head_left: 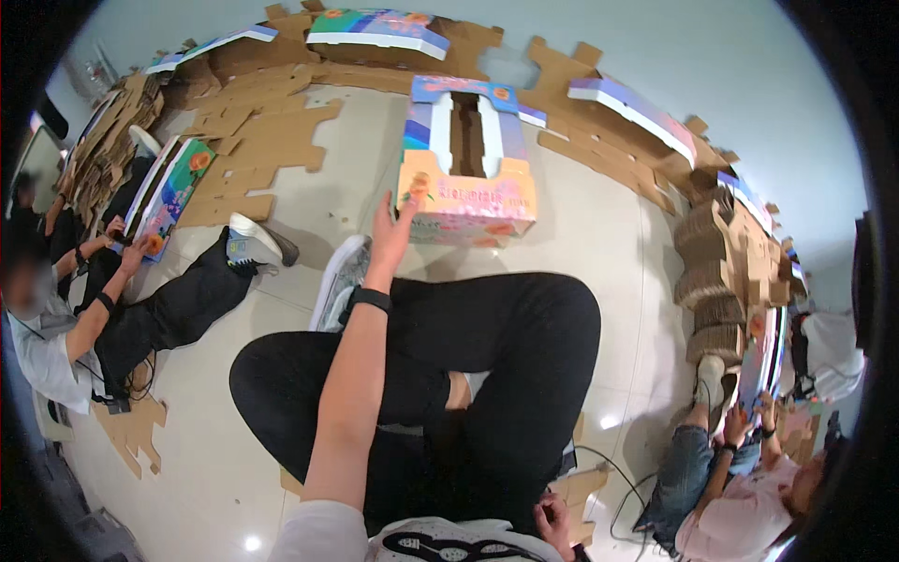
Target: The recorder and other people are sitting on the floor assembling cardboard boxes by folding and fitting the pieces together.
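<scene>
"What's the left grip (pixel 395 220) on?"

"The near left corner of a rectangular cardboard box printed in peach-orange, pink, blue and green (pixel 468 195). Thumb and fingers are spread against it; I cannot tell whether they squeeze."

"And where does the box rest?"

"On the pale, glossy tiled floor (pixel 599 253), just beyond the person's crossed legs in smooth black trousers (pixel 524 328). Its top has a long slot with white side panels, showing plain brown board inside."

"The right grip (pixel 552 521)?"

"Low beside the right hip, fingers curled loosely. I cannot tell if it holds anything."

"What surrounds the box?"

"Flat brown cardboard blanks with notched edges (pixel 257 140) lie left of it, matte against the shiny tile. To the right stand ridged, layered stacks of folded brown cardboard (pixel 704 281)."
</scene>
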Available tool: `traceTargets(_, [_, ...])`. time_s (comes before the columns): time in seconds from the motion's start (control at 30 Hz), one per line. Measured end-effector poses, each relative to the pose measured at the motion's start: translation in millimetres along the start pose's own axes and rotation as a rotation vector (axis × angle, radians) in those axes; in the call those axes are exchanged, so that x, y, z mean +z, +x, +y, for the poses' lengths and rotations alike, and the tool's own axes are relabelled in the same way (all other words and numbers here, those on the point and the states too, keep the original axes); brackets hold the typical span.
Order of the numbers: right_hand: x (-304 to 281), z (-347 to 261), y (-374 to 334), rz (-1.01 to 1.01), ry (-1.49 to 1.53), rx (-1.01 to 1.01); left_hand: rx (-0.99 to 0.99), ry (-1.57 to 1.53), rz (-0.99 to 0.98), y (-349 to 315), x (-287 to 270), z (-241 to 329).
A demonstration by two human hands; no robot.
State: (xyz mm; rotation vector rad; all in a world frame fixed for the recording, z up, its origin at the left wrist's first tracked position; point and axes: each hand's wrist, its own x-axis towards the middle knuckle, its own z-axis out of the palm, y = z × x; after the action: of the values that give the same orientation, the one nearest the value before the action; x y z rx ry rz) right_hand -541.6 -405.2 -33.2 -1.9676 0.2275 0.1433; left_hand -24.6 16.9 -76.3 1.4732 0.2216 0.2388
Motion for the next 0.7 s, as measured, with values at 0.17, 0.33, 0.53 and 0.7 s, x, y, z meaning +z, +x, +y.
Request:
traceTargets(0.17, [-34.0, -42.5, -7.0, -0.294, -0.038, 0.373, 0.297, 0.464, 0.141, -21.4, -9.2, 46.2])
traceTargets(0.33, [-44.4, -17.1, -19.2, -0.4, -0.014, 0.215, 0.88, 0.802, 0.137, 6.7, -83.3, 95.3])
traceTargets(0.53, [-12.2, -90.4, 19.3, -0.384, -0.258, -0.159, 0.806, 1.166, 0.064, -20.0, -137.2, 166.2])
traceTargets(0.7, [0.4, -102.2, 19.4, -0.285, -0.35, -0.392, 0.734, 1.16, -0.026, -37.9, -113.8, 141.1])
